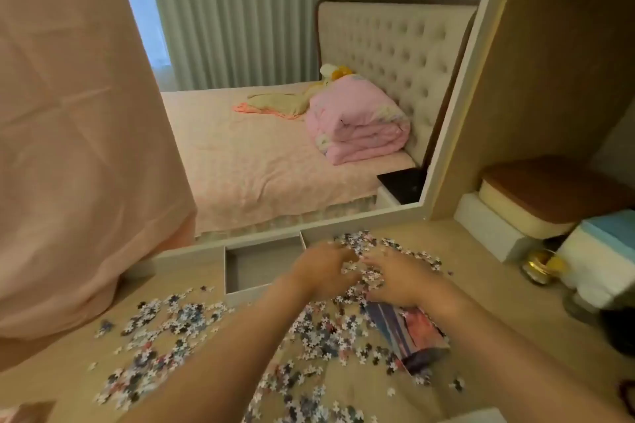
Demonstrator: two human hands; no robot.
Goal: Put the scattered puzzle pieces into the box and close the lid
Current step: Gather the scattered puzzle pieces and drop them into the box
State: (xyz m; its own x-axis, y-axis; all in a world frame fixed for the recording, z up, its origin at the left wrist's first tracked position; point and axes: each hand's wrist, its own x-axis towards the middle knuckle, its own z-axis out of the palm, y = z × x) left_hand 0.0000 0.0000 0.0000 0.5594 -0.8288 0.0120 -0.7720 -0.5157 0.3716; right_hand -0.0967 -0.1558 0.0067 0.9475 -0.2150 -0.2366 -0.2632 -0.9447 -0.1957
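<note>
Puzzle pieces (319, 333) lie strewn across most of the desk (481, 285) in the head view, with loose drifts at the near left and a thicker heap at the back, where I have both hands working. The box (229, 268) sits open against the foot of the mirror (275, 113), just left of that heap, and I see no pieces inside it, so I judge the task barely begun. My left hand (323, 271) is beside the box's near right corner, its fingers curled into the heap and gripping a clutch of pieces, well placed to tip them sideways into the box. My right hand (402, 282) faces it across the heap, bent over the pieces to herd them toward the left. Blur hides its fingertips, so I cannot tell whether it grips or only presses. What I take for the printed lid (412, 330) lies beneath my right wrist, partly buried in pieces and out of the way until the end.
</note>
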